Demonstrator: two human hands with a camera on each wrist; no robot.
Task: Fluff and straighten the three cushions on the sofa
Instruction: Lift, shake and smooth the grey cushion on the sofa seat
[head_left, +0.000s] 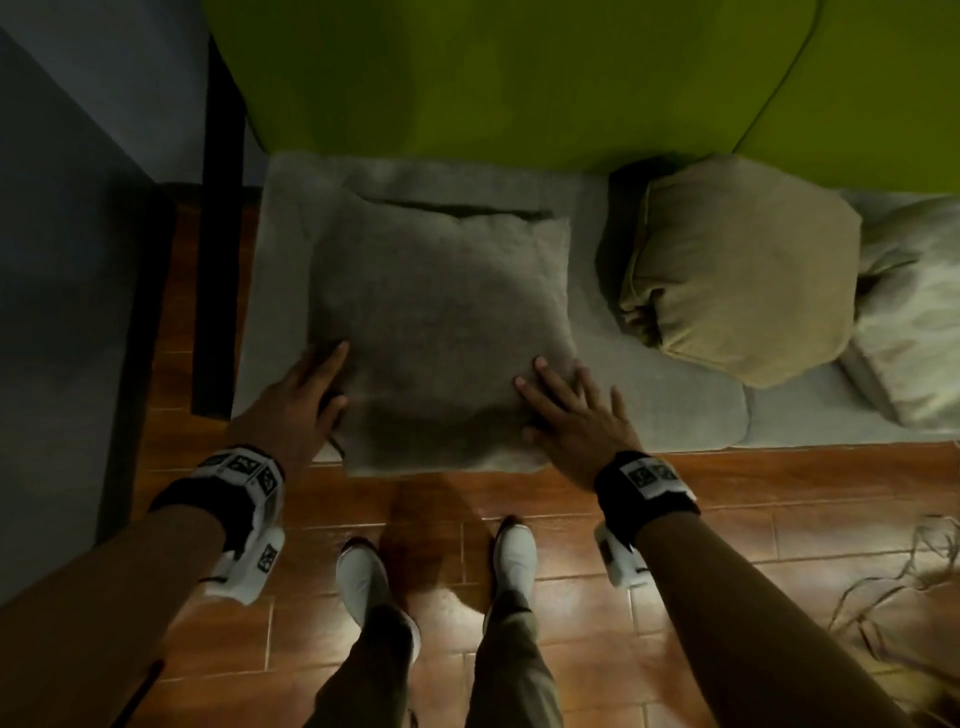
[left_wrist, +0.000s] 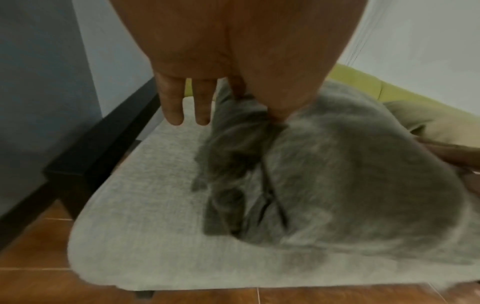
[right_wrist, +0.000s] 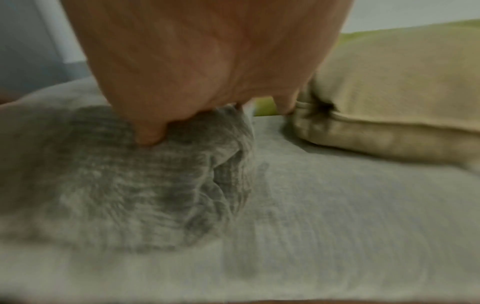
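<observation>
A grey cushion (head_left: 441, 332) lies flat on the left end of the sofa seat (head_left: 660, 395), its front edge hanging slightly over the seat. My left hand (head_left: 322, 379) presses against its left front side; in the left wrist view the thumb digs into the grey cushion (left_wrist: 350, 174) and two fingers (left_wrist: 174, 111) stretch straight over the seat. My right hand (head_left: 561, 395) rests flat with spread fingers on the right front corner. A tan cushion (head_left: 737, 270) sits to the right, bunched up. A pale cushion (head_left: 909, 312) lies at the far right, partly cut off.
The green backrest (head_left: 493, 78) runs behind the seat. A dark wooden sofa frame (head_left: 218, 260) stands at the left beside a blue-grey wall (head_left: 62, 208). My feet in white shoes (head_left: 363, 577) stand on the brown tiled floor (head_left: 727, 519). Loose cords (head_left: 909, 571) lie at the right.
</observation>
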